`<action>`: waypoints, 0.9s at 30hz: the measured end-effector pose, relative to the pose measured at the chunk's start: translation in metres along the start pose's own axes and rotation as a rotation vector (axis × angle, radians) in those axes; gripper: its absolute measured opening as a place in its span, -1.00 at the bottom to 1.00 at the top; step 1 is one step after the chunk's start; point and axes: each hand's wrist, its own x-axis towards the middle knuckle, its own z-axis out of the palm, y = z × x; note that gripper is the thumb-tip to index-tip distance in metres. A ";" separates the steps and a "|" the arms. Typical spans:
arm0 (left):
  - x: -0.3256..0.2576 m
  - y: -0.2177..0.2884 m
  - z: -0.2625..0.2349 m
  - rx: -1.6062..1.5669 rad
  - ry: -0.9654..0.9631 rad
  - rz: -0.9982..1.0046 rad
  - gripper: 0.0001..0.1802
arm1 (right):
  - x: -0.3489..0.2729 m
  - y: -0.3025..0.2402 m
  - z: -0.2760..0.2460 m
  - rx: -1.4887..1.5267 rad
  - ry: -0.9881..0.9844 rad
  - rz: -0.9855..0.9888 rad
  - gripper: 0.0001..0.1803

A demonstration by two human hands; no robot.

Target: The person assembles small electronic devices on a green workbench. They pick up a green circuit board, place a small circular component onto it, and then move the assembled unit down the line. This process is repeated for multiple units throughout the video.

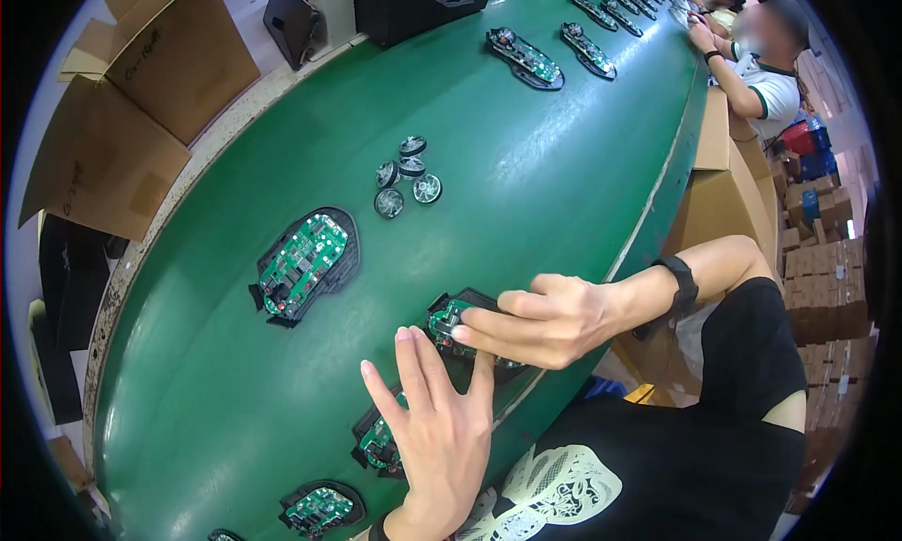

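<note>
In front of me a black plastic housing with a green circuit board lies on the green work surface, partly covered by my hands. My right hand reaches over it, bent fingertips together at a small dark part on the board; whether they grip it is hidden. Spread fingers of my left hand rest at the near left edge of the same housing, holding nothing I can see. Under the left hand's side another housing with a board shows in part.
A larger housing with a board lies to the left. Several small spoked wheels sit beyond it. More boarded housings run along the green conveyor belt. Cardboard boxes stand left; a co-worker is at far right.
</note>
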 end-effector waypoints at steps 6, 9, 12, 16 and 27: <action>-0.001 -0.005 0.002 -0.025 0.032 0.012 -0.58 | 0.015 0.001 0.004 -0.018 -0.021 0.030 -0.54; -0.003 -0.007 0.004 -0.051 0.037 0.016 -0.56 | 0.004 -0.002 -0.001 -0.024 0.049 -0.019 -0.56; -0.003 -0.009 0.005 -0.039 0.038 0.016 -0.53 | 0.002 0.005 -0.002 0.136 0.056 0.081 -0.58; -0.009 -0.010 0.002 0.026 0.010 -0.015 -0.45 | 0.001 0.009 -0.006 0.228 0.110 0.305 -0.52; -0.020 -0.012 -0.012 0.122 -0.114 -0.025 -0.29 | -0.012 -0.019 -0.004 0.449 0.041 0.570 -0.79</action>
